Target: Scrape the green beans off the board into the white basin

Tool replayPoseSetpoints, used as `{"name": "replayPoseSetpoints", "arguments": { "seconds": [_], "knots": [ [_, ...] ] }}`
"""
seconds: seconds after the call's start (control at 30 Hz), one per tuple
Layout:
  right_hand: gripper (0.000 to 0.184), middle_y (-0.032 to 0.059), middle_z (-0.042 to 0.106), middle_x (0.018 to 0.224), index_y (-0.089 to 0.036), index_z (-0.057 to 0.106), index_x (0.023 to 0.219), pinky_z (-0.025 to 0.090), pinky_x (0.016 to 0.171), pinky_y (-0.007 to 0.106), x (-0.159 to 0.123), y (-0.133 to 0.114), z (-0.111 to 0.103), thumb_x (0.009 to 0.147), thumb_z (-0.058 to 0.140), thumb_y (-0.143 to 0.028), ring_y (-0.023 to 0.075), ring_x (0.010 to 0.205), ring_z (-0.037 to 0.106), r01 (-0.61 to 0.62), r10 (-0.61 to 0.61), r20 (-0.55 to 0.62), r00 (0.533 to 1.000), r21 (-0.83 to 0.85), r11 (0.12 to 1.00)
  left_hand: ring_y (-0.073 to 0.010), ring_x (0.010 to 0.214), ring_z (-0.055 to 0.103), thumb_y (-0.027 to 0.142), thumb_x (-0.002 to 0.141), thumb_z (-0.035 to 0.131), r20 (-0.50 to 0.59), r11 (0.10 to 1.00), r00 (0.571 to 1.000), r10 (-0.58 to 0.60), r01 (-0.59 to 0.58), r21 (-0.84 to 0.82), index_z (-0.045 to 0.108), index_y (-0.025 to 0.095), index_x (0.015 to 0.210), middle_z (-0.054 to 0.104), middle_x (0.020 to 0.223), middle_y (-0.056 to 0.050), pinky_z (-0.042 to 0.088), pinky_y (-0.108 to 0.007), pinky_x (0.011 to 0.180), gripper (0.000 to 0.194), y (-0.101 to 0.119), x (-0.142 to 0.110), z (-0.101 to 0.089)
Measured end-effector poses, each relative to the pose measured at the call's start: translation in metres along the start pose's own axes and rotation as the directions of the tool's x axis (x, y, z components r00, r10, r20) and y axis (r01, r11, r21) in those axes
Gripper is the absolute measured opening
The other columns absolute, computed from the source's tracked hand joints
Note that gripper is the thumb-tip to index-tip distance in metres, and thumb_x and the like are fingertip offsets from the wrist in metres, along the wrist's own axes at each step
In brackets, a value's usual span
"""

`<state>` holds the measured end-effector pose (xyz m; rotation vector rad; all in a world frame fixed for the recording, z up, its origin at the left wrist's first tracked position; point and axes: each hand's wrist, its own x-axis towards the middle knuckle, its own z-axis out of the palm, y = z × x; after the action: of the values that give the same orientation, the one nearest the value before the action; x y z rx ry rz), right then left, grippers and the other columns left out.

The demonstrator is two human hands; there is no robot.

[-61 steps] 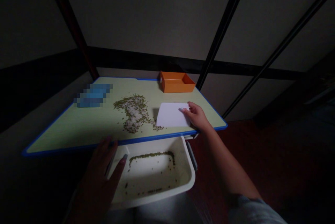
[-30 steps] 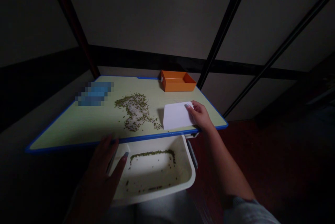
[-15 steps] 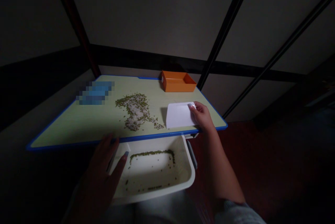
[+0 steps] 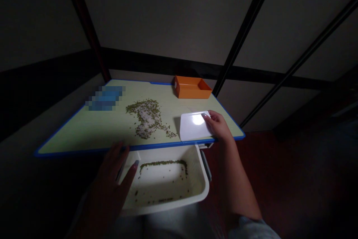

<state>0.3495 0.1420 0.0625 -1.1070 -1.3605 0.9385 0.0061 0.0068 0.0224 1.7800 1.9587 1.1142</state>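
In the head view my right hand [image 4: 220, 126] pinches the far right corner of a flat white scraper [image 4: 192, 131], thumb on top. The scraper is tilted near the table's front edge, and light glints on it. To its left, small green beans mixed with white grains [image 4: 145, 118] lie spread in an uneven heap. My left hand [image 4: 110, 185], in shadow, grips the left side of a white plastic bin [image 4: 192, 198], thumb over the inside. The bin sits below the table edge, with green beans along its far inner side and a few scattered on its floor.
An orange open box [image 4: 192, 93] stands at the table's back right. A blurred blue patch [image 4: 105, 99] lies at the back left. The pale table [image 4: 75, 134] has a blue rim, and a panelled wall [image 4: 167, 15] rises behind it.
The scraper has tilted a little and come slightly nearer the front edge, and now catches a bright glint. The whole view has shifted slightly. My left hand and the bin keep their places.
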Motion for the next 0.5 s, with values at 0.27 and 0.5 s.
{"name": "replayPoseSetpoints", "arguments": {
  "seconds": [0.27, 0.5],
  "knots": [
    [0.042, -0.002, 0.054, 0.062, -0.022, 0.055, 0.069, 0.034, 0.051, 0.025, -0.003, -0.0021, -0.0001, 0.072, 0.072, -0.06, 0.0127, 0.056, 0.045, 0.002, -0.002, -0.001, 1.0, 0.013, 1.0, -0.0273, 0.149, 0.033, 0.068, 0.081, 0.042, -0.008, 1.0, 1.0, -0.002, 0.002, -0.007, 0.06, 0.018, 0.132, 0.044, 0.158, -0.01, 0.023, -0.049, 0.123, 0.074, 0.0003, 0.0005, 0.0016],
    [0.044, -0.003, 0.053, 0.062, -0.021, 0.055, 0.072, 0.033, 0.049, 0.024, -0.0042, -0.0035, 0.0022, 0.072, 0.072, -0.062, 0.012, 0.054, 0.044, 0.003, -0.002, 0.01, 1.0, -0.018, 1.0, -0.0284, 0.148, 0.035, 0.066, 0.082, 0.044, -0.004, 1.0, 1.0, 0.007, -0.007, -0.013, 0.059, 0.019, 0.133, 0.044, 0.157, -0.011, 0.026, -0.052, 0.122, 0.072, 0.0002, 0.0013, -0.0006]
  ]
}}
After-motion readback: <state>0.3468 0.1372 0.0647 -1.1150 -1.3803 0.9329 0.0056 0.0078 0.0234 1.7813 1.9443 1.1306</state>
